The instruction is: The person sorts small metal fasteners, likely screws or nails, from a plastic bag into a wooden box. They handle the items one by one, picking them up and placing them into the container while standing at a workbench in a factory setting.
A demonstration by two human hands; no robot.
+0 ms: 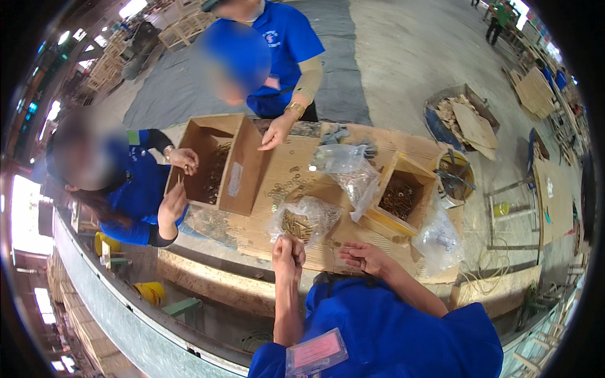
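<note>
My left hand point(288, 257) is closed in a fist in front of a clear plastic bag point(324, 211) of brass-coloured bolts point(295, 228). What the fist holds, if anything, is hidden by the fingers. To its right, my right hand point(368, 258) hovers over the near edge of the cardboard-covered table point(271, 183). Its fingers stretch loosely toward the left hand, with no object visible in them. Small ring-shaped washers point(290, 187) lie scattered beyond the bag.
Wooden boxes of metal fasteners stand left point(242, 167) and right point(403, 217). Plastic bags point(353, 170) point(439, 242) lie between and beside them. Two co-workers in blue reach in: one hand point(277, 132) from the far side, two hands point(171, 205) at left. A bucket point(463, 183) stands right.
</note>
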